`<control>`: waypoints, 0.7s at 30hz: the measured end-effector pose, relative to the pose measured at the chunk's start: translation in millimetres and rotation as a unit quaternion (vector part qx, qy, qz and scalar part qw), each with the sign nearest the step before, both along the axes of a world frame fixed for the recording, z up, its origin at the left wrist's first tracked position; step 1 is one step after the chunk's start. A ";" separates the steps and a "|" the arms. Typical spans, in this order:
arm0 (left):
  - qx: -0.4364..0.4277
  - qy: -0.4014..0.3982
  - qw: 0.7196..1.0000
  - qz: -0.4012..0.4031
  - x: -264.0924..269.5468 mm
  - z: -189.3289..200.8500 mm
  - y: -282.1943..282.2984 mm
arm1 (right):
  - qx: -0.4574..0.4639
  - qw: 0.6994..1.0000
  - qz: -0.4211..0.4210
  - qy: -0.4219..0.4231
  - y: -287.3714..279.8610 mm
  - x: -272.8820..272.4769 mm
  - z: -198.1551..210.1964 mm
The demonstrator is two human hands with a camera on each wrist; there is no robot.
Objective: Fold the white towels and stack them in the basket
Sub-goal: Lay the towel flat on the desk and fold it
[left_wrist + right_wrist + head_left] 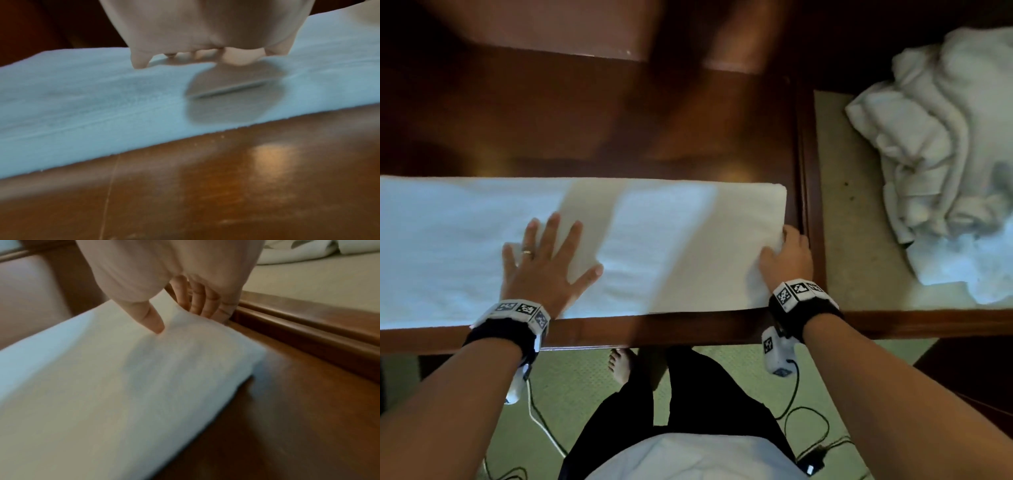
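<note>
A long white towel (pixel 654 246) lies flat along the near edge of a dark wooden table (pixel 585 130), folded into a wide strip that runs from nine o'clock to three o'clock in the head view and passes out of sight on the nine o'clock side.

The person's left hand (pixel 544 260) lies palm down on the towel at about eight o'clock, fingers straight and spread, a ring on one finger; it presses the cloth and holds nothing. In the left wrist view the fingertips (pixel 139 63) touch the towel's surface, with the bare wood just beyond the far edge.

The right hand (pixel 789 255) is at the towel's right end, at about three o'clock. Its thumb rests on top of the cloth while the fingers (pixel 197 300) curl under the end edge, so it pinches that end between thumb and fingers. The gripped edge looks slightly raised off the wood in the right wrist view.

At about two o'clock, on a lower pale surface (pixel 859 240) beside the table's raised rim, sits a crumpled heap of white towels (pixel 941 157), well apart from both hands.
</note>
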State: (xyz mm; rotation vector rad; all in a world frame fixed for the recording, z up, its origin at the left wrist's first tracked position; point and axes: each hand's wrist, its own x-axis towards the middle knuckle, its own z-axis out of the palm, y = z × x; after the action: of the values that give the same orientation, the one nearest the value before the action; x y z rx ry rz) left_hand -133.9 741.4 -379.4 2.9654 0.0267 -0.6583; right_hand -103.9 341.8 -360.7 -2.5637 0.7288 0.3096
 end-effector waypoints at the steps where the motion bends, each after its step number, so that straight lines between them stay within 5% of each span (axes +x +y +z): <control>1: 0.001 0.003 1.000 0.003 0.8 1.1 0.3 | 0.006 1.000 -0.011 0.018 -0.5 7.6 1.7; 9: 0.007 0.031 0.999 0.031 5.7 11.1 -4.1 | 0.212 0.965 -0.081 0.129 -15.2 51.6 9.0; 15: 0.021 0.019 0.998 0.063 20.0 31.8 -14.2 | 0.073 0.997 0.008 -0.023 -26.6 126.3 75.6; 21: -0.001 0.014 1.000 0.025 29.5 54.6 -10.6 | -0.101 0.974 0.120 -0.163 -6.9 200.0 176.4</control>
State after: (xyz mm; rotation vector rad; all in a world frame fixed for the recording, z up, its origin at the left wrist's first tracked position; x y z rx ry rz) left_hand -104.4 730.7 -324.8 2.9426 0.1008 -0.6924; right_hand 96.1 334.8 -184.3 -2.8034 0.3437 -0.1197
